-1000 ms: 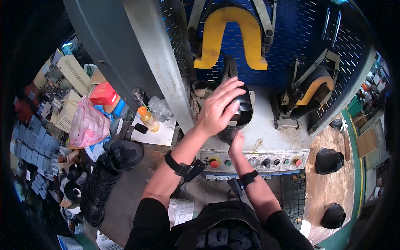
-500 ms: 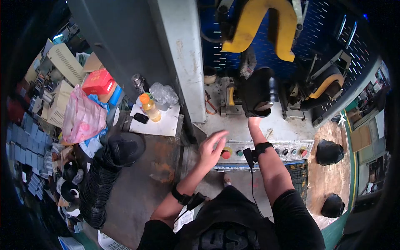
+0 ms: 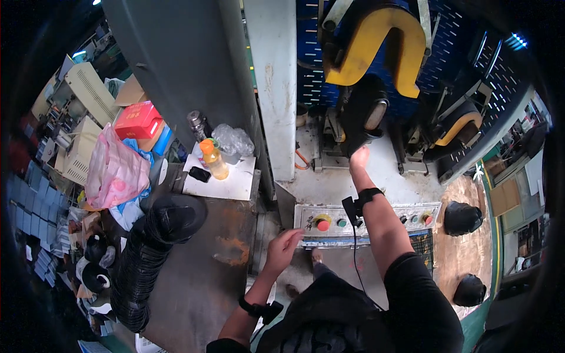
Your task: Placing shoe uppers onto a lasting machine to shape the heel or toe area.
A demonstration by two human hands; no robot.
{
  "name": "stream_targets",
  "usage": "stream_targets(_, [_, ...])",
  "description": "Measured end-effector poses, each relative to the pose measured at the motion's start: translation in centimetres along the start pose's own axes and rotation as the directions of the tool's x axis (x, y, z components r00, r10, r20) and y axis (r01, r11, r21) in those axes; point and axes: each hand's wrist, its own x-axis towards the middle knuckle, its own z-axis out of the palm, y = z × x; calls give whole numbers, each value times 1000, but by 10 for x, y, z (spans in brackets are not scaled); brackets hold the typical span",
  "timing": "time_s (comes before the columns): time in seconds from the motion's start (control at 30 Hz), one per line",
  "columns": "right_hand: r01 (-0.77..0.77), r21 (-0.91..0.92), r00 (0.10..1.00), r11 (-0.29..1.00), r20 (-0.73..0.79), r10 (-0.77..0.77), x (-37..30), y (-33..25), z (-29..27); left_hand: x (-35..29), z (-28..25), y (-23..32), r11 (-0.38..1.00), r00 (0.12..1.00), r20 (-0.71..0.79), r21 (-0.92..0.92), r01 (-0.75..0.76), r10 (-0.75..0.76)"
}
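A black cap (image 3: pixel 362 109), tilted, sits at the machine under a curved yellow plate (image 3: pixel 382 41). My right hand (image 3: pixel 358 157) is at the cap's near lower edge, closed on it; its fingertips are partly hidden by the dark fabric. A shiny rounded patch faces up on the cap's right side. My left hand (image 3: pixel 285 251) hangs empty left of the control panel (image 3: pixel 376 219), fingers loosely stretched, touching nothing. A red button (image 3: pixel 322 225) is the panel part nearest to it. Straps with small black devices circle both wrists.
A long stack of nested black caps (image 3: pixel 138 265) lies on the dark metal table (image 3: pixel 194 282) at left. Beside it, a white board (image 3: pixel 235 183) bears an orange-capped bottle (image 3: pixel 213 159). Another yellow press form (image 3: pixel 459 126) stands right. Two black caps (image 3: pixel 463 217) rest on the right-hand table.
My left hand has drawn back from the panel, down and left. The cap in my right hand has tipped, and its shiny side now faces up more. The view has shifted slightly.
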Motion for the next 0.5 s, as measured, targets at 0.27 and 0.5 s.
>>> stream_targets(0.27, [-2,40,1000,999,19,1,-1,-10,21,-26,5,-36,971,985,-46,-181,157,-168])
stream_targets(0.5, [117,-69,988,991,114,-109,14,3,27,9,82,31,998,998,5,-17,60,-60])
